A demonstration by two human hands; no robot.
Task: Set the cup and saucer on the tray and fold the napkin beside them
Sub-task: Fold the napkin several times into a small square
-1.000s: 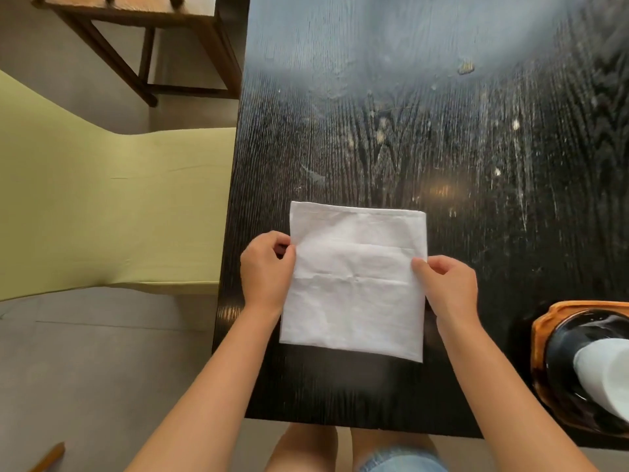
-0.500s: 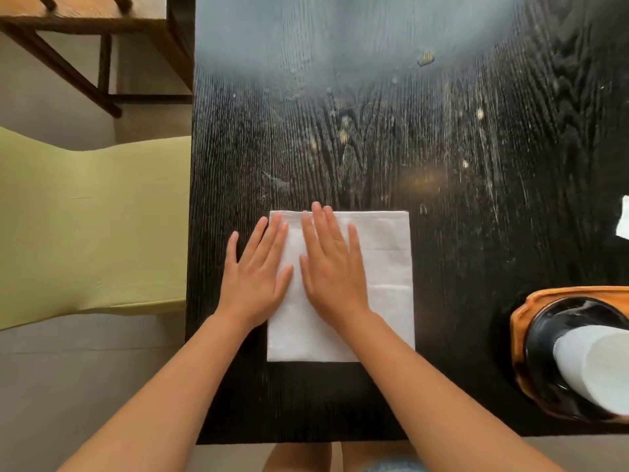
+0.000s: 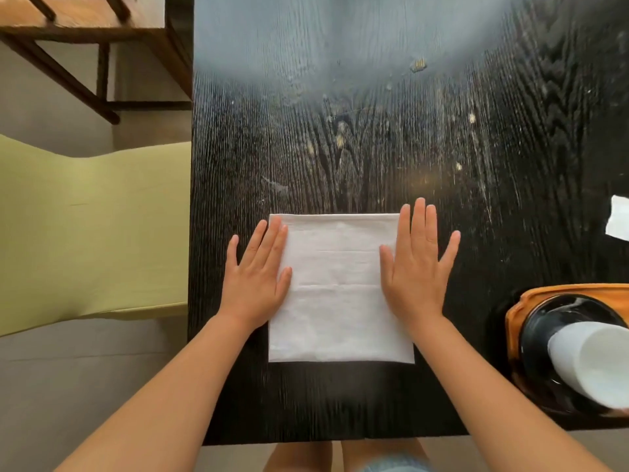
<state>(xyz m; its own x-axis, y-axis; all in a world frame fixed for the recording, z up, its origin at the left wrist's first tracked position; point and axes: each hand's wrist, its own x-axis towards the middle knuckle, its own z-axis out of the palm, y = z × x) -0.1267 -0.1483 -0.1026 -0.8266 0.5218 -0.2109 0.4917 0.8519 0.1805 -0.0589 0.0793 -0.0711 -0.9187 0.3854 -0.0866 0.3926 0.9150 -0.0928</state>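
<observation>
Napkin [image 3: 337, 291] lies square near the table's [image 3: 374, 148] six-o'clock edge; left hand [image 3: 255, 277] and right hand [image 3: 417, 267] press its sides, fingers straight, flat.

The table [image 3: 374, 114] is showing black open-grained wood, its far end catching a dull sheen and its middle speckled with pale scuffs. The napkin [image 3: 337, 294] is looking like matt white cloth, faintly creased, though it could be paper. The tray [image 3: 558, 290] is appearing as glossy orange-brown wood, the saucer [image 3: 544, 321] is gleaming glossy black, and the cup [image 3: 592, 362] is looking smooth matt white. The chair [image 3: 85, 226] is wearing matt green fabric.
</observation>
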